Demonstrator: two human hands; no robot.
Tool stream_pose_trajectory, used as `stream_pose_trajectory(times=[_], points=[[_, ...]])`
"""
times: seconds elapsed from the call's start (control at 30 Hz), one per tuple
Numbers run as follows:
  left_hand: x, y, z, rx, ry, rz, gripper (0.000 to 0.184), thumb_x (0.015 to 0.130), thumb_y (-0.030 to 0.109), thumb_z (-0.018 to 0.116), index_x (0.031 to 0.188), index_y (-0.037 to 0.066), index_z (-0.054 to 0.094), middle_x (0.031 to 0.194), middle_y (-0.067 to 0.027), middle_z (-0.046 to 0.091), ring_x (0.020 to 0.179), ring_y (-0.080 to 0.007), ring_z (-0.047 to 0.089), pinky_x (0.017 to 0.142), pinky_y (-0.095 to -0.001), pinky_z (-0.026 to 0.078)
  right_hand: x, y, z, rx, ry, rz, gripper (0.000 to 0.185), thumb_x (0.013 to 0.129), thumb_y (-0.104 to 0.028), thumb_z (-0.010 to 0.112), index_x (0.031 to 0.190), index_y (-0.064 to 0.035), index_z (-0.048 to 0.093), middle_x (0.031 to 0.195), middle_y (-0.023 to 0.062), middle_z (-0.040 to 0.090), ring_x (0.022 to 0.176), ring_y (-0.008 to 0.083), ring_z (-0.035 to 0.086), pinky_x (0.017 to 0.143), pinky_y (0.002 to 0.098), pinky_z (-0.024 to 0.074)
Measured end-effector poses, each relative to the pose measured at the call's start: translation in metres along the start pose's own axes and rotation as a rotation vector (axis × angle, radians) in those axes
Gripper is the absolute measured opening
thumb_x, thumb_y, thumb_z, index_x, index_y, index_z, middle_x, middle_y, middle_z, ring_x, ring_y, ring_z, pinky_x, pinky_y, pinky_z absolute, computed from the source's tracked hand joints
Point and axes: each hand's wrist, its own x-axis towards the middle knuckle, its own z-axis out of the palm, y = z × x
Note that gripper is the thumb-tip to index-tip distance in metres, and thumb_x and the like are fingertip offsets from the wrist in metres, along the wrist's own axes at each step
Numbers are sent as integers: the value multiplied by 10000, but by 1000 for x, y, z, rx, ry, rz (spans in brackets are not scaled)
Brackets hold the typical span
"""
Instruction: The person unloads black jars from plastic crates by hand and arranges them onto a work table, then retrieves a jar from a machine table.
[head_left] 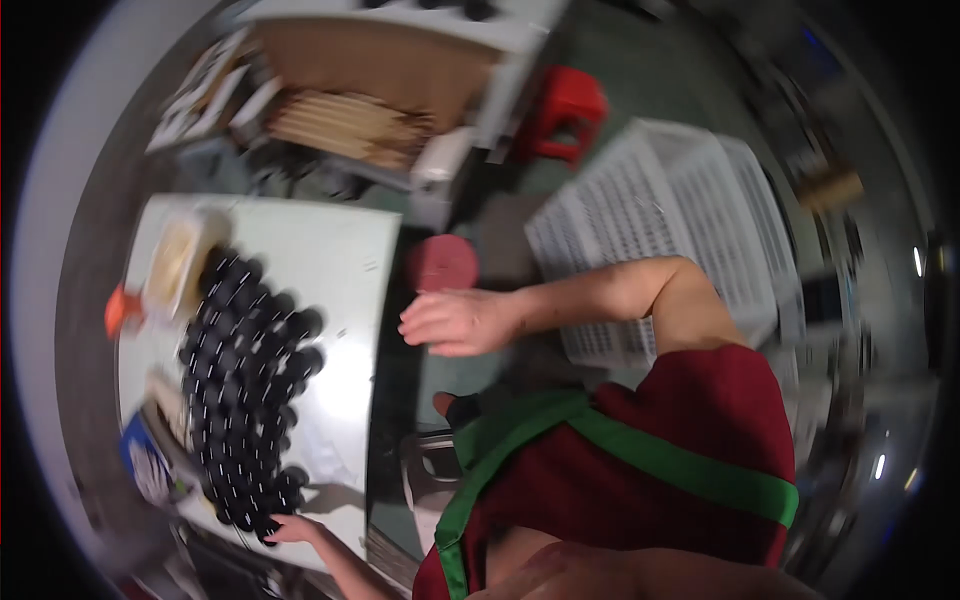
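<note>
A large cluster of black, round, knob-like pieces stands packed together on the white table. My left hand is at the near-bottom corner of the cluster, its fingertips around a black round piece at the edge. My right hand hangs in the air beyond the table's edge, palm down with fingers stretched out and nothing in it. Just past it is a pink-red round stool top. What exactly the black pieces are is too blurred to tell.
A clear tub with yellowish contents, an orange object and a blue-and-white packet lie along the table's far side. White plastic crates and a red stool stand to my right, near a box of tan strips.
</note>
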Motion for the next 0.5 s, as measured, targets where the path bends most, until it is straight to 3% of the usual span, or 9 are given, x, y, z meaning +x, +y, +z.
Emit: stream_pose_trajectory(times=[0.03, 0.07, 0.13, 0.2, 0.27, 0.33, 0.4, 0.43, 0.5], points=[[-33, 22, 11, 161, -21, 200, 810, 896, 281, 659, 1462, -116, 235, 1299, -386, 496, 1142, -495, 553, 996, -517, 454, -30, -10, -29, -86, 114, 65, 311, 872, -99, 662, 1163, -5, 609, 1205, 137, 599, 1192, 324, 532, 1009, 446, 446], [-67, 44, 21, -67, -226, 207, 762, 911, 183, 642, 1490, -78, 222, 1405, -346, 418, 1241, -446, 495, 1052, -489, 417, -60, -20, -59, -172, 220, 115, 281, 883, -120, 651, 1141, -14, 616, 1184, 129, 607, 1169, 313, 539, 998, 435, 444], [-161, 124, 19, -182, -449, 436, 696, 930, 90, 597, 1510, -28, 229, 1496, -288, 332, 1328, -378, 420, 1064, -457, 407, -129, -43, -122, -237, 429, 414, 273, 885, -118, 643, 1143, -30, 626, 1178, 123, 613, 1150, 316, 541, 985, 428, 450], [-253, 210, 1, -460, -777, 443, 660, 947, 50, 559, 1524, 26, 238, 1545, -228, 284, 1361, -345, 387, 1045, -442, 421, -214, -60, -174, -426, 580, 611, 331, 892, -100, 649, 1215, -42, 612, 1218, 151, 598, 1105, 307, 570, 972, 397, 471], [-334, 283, -23, -589, -949, 677, 606, 965, 62, 546, 1510, 36, 281, 1562, -204, 270, 1377, -318, 375, 1033, -430, 426, -308, -78, -222, -588, 655, 772, 316, 907, -119, 647, 1213, -42, 623, 1225, 142, 606, 1028, 268, 618, 916, 355, 503], [-405, 339, -44, -706, -998, 946, 537, 977, 78, 537, 1476, 31, 343, 1564, -180, 282, 1377, -299, 383, 1032, -418, 419, -382, -111, -257, -607, 747, 977, 301, 917, -126, 635, 1201, -26, 631, 1183, 145, 638, 961, 255, 660, 850, 335, 531], [-491, 397, -88, -806, -1136, 1100, 482, 988, 88, 521, 1442, 11, 379, 1562, -179, 289, 1363, -296, 404, 1039, -415, 408, -483, -115, -264, -472, 850, 1124, 309, 864, -150, 666, 1133, 1, 645, 1010, 181, 684, 949, 328, 660, 826, 389, 525], [-534, 416, -102, -885, -1249, 1143, 466, 979, 90, 534, 1419, 4, 408, 1543, -181, 323, 1354, -300, 414, 1045, -415, 402, -527, -123, -261, -389, 812, 1275, 337, 840, -170, 676, 1119, 15, 643, 984, 191, 691, 902, 353, 675, 807, 409, 528], [-615, 449, -133, -884, -1445, 1324, 441, 944, 85, 573, 1364, -6, 475, 1492, -192, 395, 1328, -318, 440, 1056, -419, 391, -609, -125, -252, -311, 305, 1555, 399, 833, -202, 713, 1173, -7, 640, 1122, 205, 671, 1013, 325, 666, 854, 414, 535]])
